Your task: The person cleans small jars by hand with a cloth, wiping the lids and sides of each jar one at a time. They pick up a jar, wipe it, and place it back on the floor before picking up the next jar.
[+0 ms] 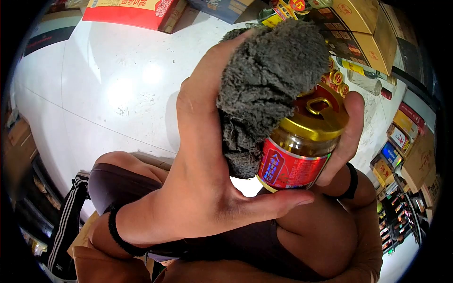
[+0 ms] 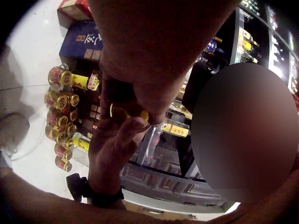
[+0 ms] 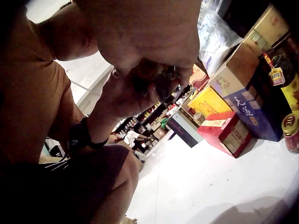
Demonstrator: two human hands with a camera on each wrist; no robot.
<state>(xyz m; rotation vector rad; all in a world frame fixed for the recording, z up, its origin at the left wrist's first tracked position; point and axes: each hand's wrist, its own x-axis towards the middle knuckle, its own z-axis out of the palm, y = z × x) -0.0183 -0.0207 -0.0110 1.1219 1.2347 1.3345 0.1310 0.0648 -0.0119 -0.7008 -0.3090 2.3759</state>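
A small glass jar [image 1: 299,151] with a gold pull-ring lid and a red label is tilted between my two hands in the head view. My left hand [image 1: 193,174] comes in from the left, holding a crumpled dark grey cloth [image 1: 273,70] against the jar's side and lid edge. The left thumb stretches along beneath the jar's base. From the right, my right hand [image 1: 347,141] grips the jar, its palm mostly hidden behind the glass. Both wrist views are dark, and the hands hide most of the jar there.
Several similar gold-lidded jars [image 2: 58,116] stand on the white floor beside stacked cartons. A red box [image 1: 127,10], a blue box [image 3: 254,112] and gold cartons [image 1: 363,40] stand ahead. Clear bottles [image 1: 365,82] lie to the right. Shelves with bottles [image 2: 247,44] line one side.
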